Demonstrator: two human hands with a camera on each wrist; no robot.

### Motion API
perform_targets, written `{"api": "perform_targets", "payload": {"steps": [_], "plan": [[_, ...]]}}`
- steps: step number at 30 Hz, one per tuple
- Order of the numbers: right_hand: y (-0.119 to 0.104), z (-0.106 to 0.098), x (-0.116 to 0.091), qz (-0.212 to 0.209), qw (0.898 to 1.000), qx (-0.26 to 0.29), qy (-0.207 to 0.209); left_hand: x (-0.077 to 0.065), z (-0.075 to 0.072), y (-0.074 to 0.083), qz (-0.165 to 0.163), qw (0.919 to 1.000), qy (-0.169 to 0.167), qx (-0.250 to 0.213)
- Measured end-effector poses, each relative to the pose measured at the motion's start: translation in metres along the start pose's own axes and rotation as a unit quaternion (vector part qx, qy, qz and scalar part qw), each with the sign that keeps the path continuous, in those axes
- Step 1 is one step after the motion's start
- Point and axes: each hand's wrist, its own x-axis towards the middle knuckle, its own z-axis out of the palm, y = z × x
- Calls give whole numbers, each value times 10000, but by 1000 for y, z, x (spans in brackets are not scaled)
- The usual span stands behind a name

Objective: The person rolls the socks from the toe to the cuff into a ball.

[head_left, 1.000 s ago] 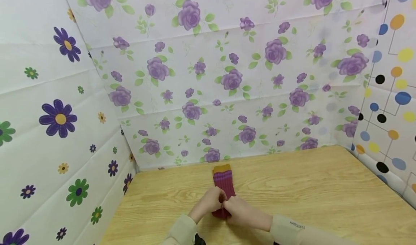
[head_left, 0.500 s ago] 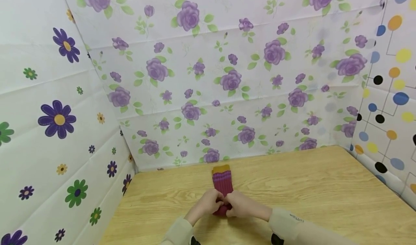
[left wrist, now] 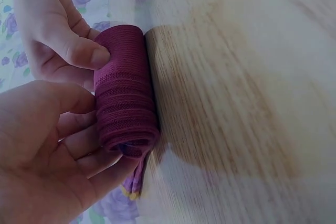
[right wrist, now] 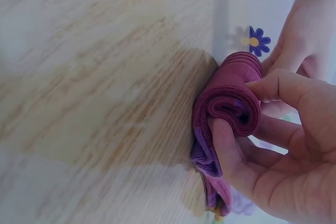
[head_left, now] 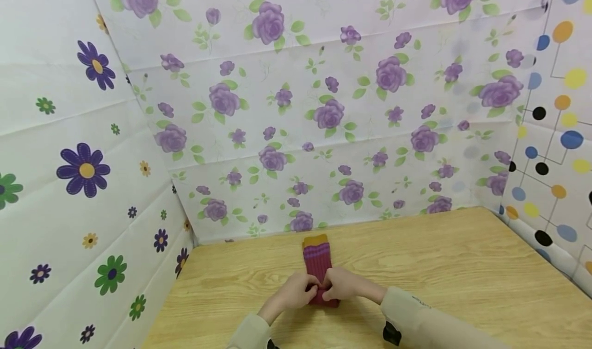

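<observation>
Maroon ribbed socks (head_left: 318,259), with purple stripes and a mustard-yellow cuff, lie on the table with the cuff pointing away from me. They look like a pair laid together. Their near part is coiled into a thick roll (left wrist: 126,87), whose spiral end shows in the right wrist view. My left hand (head_left: 296,291) grips the left end of this roll between thumb and fingers. At the other end my right hand (head_left: 342,283) pinches it, the thumb on the near side and a fingertip (right wrist: 221,132) by the coil's underside. The fingers partly hide the roll's far side.
The wood-grain table (head_left: 416,267) extends to both sides of the socks. Behind it hangs a sheet with purple roses (head_left: 329,113). A daisy-print sheet (head_left: 83,169) stands at the left and a dotted one (head_left: 571,140) at the right.
Both hands have stayed at the socks while their fingers shifted along the near end. That end is now a more compact roll, and the hands sit slightly farther apart at its two ends.
</observation>
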Motion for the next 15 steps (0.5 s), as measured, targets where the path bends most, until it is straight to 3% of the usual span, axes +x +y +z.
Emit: {"api": "perform_targets", "payload": {"steps": [9, 15], "plan": [[0, -4, 2, 78, 9996, 260, -89, 0, 0, 0, -282, 9992, -234, -163], [-1, -4, 2, 193, 9995, 246, -92, -1, 0, -2, -291, 9989, -306, -180]]}}
